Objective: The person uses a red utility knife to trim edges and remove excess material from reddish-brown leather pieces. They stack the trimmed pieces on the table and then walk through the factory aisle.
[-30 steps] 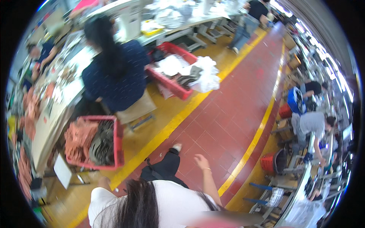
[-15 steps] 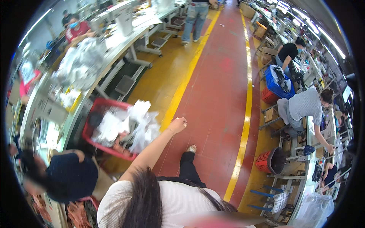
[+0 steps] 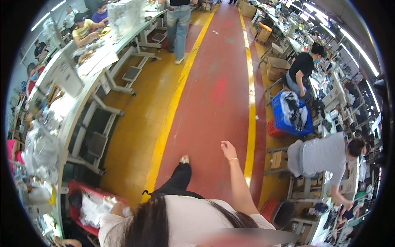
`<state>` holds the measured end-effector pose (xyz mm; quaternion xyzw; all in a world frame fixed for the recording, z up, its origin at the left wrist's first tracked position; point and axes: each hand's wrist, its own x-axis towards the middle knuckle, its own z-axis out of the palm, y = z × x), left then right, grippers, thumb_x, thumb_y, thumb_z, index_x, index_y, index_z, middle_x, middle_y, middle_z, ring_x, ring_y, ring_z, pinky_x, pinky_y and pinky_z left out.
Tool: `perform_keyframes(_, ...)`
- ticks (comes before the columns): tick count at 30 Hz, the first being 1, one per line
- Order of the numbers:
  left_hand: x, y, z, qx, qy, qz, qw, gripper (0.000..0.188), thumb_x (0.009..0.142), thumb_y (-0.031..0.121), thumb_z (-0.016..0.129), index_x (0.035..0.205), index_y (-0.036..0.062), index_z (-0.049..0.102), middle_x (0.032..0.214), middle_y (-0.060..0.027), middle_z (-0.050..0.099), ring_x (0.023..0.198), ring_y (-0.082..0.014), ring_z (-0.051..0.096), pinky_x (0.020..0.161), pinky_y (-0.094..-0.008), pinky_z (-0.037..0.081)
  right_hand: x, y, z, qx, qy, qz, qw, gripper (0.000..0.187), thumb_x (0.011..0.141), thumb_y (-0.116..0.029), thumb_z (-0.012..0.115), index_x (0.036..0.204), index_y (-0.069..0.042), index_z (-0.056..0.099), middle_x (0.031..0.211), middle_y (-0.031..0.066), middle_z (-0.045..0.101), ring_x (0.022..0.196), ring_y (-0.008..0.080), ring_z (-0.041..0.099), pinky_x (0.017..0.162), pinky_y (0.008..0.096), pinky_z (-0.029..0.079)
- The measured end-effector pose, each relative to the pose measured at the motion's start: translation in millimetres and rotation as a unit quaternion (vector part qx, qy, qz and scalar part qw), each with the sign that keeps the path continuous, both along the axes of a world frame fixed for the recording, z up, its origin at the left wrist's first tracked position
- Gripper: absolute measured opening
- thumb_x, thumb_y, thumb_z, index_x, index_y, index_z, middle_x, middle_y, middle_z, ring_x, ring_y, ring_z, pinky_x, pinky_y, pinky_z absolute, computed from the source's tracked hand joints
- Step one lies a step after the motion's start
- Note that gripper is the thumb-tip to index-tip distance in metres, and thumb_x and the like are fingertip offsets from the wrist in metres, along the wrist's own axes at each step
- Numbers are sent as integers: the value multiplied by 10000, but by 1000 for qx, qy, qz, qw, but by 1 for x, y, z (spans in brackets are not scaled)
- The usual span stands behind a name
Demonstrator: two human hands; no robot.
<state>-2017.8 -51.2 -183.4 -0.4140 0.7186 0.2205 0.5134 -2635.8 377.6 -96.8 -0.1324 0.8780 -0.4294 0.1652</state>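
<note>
My right hand (image 3: 227,148) is stretched forward over the red aisle floor (image 3: 214,94), fingers loosely apart and holding nothing, with a thin bracelet on the wrist. My left hand (image 3: 110,202) is low at my left side, just above a red crate (image 3: 75,191) holding white cloth. It is too small and pale to tell whether it grips anything. One dark trouser leg and my foot (image 3: 184,159) step ahead along the yellow floor line (image 3: 173,107).
Long work tables (image 3: 82,82) with seated people run along the left. A person in jeans (image 3: 179,20) stands ahead by the yellow line. On the right are a blue crate (image 3: 284,123) of fabric, a seated person in stripes (image 3: 325,154) and another in black (image 3: 302,68).
The view has swung from the left-hand tables and crates to straight down the aisle. The red crate of white cloth has slid to my lower left. My right hand stays out in front.
</note>
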Motion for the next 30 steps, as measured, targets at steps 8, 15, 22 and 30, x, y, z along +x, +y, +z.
perform_keyframes(8,-596,-58,-7,-3,280,-131,951,463,880,417,593,1140,38,656,1153,-219,641,1084,-354,609,920,-443,482,-120,36,-126,308,-280,169,893,470,920,-417,492,1210,-59,582,1191,222,611,1116,374,590,920,470,475)
perform_keyframes(15,-1081,-84,32,51,580,-71,810,386,905,280,563,1223,62,571,1166,-170,643,1141,-358,575,985,-448,452,-321,48,-138,375,-403,51,833,418,912,-369,482,1151,-59,627,1181,221,619,1117,369,594,924,459,480)
perform_keyframes(22,-1067,-229,10,198,367,70,906,249,878,236,625,980,19,694,964,-153,694,853,-270,638,740,-400,491,-759,-165,-62,234,-120,2,965,381,897,-341,518,1135,-72,645,1182,205,626,1115,366,595,924,447,483)
perform_keyframes(30,-1252,-413,30,-31,137,-117,983,272,870,263,573,986,60,712,1031,-207,676,909,-360,652,765,-438,504,-1207,-402,-32,-84,-65,-85,991,238,929,-202,557,1106,-54,621,1001,122,691,936,265,661,858,350,507)
